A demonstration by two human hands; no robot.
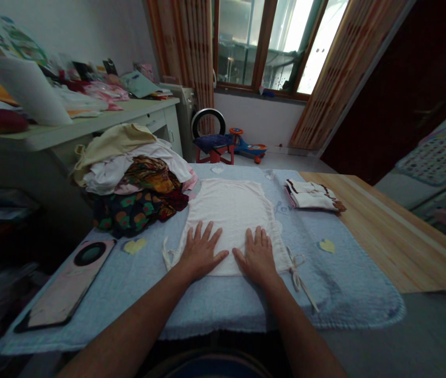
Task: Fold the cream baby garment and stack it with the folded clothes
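Both the left hand [202, 251] and the right hand [259, 255] are laid palm down and apart, fingers extended, on the garment [230, 205], which is spread between the near and far edges of the blanket [352, 278]. A clothes pile [139, 178] is heaped at the far left corner, a phone [67, 289] is placed along the left edge, folded clothes [312, 196] near the far right corner.

We see a red stool [215, 156] and, just beside it, a blue-orange ride-on toy [249, 149]. Above them is a window [240, 47] between curtains [193, 47]. On our left, we notice one cluttered desk [139, 109].
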